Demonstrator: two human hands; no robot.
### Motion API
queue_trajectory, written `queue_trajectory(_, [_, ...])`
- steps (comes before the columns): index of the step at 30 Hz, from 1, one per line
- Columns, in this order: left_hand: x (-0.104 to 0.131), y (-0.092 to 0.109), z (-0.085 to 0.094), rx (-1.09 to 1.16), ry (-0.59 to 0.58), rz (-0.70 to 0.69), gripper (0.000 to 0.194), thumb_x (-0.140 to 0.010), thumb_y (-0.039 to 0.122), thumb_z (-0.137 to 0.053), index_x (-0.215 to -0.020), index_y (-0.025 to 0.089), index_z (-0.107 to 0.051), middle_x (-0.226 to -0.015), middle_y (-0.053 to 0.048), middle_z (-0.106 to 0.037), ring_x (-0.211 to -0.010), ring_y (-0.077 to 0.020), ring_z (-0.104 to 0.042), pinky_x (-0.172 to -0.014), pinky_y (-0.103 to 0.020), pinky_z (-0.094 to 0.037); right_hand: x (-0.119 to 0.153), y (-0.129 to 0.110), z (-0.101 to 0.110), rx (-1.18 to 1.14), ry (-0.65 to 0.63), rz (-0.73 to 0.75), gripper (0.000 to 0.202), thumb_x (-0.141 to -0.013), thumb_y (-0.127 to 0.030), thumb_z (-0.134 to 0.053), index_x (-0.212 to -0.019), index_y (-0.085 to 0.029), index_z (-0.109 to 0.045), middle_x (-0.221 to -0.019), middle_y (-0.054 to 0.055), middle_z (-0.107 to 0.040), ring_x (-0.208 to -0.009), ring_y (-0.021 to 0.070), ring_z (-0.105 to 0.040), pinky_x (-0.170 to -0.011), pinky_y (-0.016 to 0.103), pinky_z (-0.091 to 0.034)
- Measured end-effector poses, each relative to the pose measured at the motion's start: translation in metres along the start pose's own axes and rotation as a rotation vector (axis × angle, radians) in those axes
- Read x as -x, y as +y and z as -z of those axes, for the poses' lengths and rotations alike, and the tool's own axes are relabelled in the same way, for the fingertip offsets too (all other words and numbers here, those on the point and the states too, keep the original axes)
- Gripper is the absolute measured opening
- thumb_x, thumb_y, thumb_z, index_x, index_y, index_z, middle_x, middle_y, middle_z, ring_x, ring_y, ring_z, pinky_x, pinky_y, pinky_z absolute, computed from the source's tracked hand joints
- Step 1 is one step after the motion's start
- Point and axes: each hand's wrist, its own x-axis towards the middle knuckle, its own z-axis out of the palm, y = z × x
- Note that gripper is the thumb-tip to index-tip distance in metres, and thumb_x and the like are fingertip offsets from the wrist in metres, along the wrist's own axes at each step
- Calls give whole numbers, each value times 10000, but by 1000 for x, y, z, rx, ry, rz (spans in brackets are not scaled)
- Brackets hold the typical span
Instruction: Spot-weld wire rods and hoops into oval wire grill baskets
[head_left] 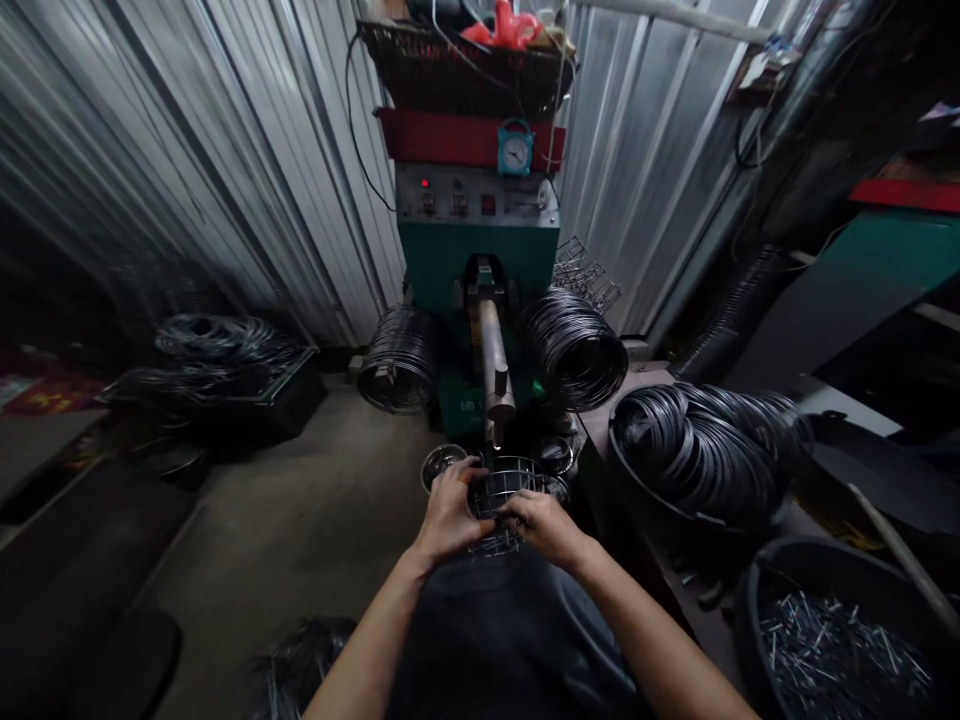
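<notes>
A round wire basket [510, 480] of thin metal rods sits low in front of me, under the tip of a welding machine's metal arm [495, 365]. On its left side, my left hand [452, 512] grips the frame, with finger and thumb spread around the wires. My right hand [547, 522] is at the basket's near right side, its fingers curled in a pinch. What lies between those fingertips is too small and dark to make out. The green machine [431, 255] with a control panel stands straight ahead. A dark apron [510, 630] covers my lap.
Stacks of wire rings [401, 355] hang left of the machine, more rings [576, 345] on its right. At right, a tub holds grey wire rings [697, 450]; a black bucket [750, 590] contains short metal rods. A crate [292, 390] with wire rings stands left.
</notes>
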Motion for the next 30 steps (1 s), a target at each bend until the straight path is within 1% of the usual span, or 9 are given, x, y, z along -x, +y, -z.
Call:
queue_trajectory(6, [-13, -17, 0, 48, 11, -57, 585, -514, 200, -722, -1071, 193, -543, -1290, -136, -539, -1226, -321, -482, -1014, -484, -387, -16, 5, -2, 28, -15, -2, 217, -781, -52, -602, -949, -162, -681, -911, 79, -688, -852, 176, -668, -752, 253, -520])
queue_trajectory(9, [-19, -20, 1, 48, 26, -45, 569, -526, 215, -724, -1067, 195, -551, -1279, -132, -546, -1209, -312, -498, -1004, -472, -401, -24, 6, 0, 39, -5, -9, 217, -781, -53, -600, -947, -166, -683, -906, 74, -684, -849, 168, -666, -755, 246, -517])
queue_trajectory(14, [-33, -19, 3, 32, -4, 17, 566, -521, 199, -727, -1063, 201, -564, -1279, -124, -549, -1195, -300, -516, -997, -449, -419, -36, 10, 7, 37, 12, -14, 213, -782, -47, -592, -926, -174, -686, -897, 64, -684, -844, 163, -662, -751, 241, -508])
queue_trajectory(18, [-40, -18, 5, 32, -58, 58, 570, -517, 303, -785, -1041, 216, -577, -1236, -105, -583, -1177, -296, -531, -979, -434, -437, -39, 15, 6, 4, 31, -26, 186, -783, -58, -599, -897, -177, -686, -917, 61, -690, -856, 167, -662, -763, 250, -505])
queue_trajectory(20, [-42, -16, 7, 9, -62, 63, 575, -519, 326, -792, -1044, 218, -584, -1237, -101, -584, -1168, -298, -535, -975, -435, -436, -38, 16, 2, -3, 60, -39, 185, -782, -64, -602, -907, -174, -684, -931, 67, -691, -865, 173, -663, -768, 255, -507])
queue_trajectory(24, [-50, -12, 9, -54, -51, 75, 554, -531, 296, -775, -1053, 228, -605, -1265, -98, -566, -1174, -304, -530, -973, -438, -431, -41, 19, 0, 31, 105, -85, 221, -797, -56, -567, -935, -181, -686, -944, 72, -693, -887, 180, -662, -784, 263, -508])
queue_trajectory(27, [-58, -14, 9, -61, -40, 84, 563, -535, 284, -764, -1071, 229, -601, -1253, -96, -570, -1181, -299, -526, -980, -428, -426, -48, 21, 2, 79, 96, -128, 243, -777, -36, -568, -933, -173, -693, -948, 81, -699, -885, 193, -666, -782, 272, -510])
queue_trajectory(30, [-60, -15, 7, -46, -34, 93, 574, -532, 267, -750, -1082, 223, -588, -1244, -91, -572, -1179, -292, -527, -982, -421, -426, -52, 22, 4, 90, 89, -128, 252, -780, -44, -572, -950, -185, -695, -962, 75, -706, -891, 190, -668, -781, 268, -509])
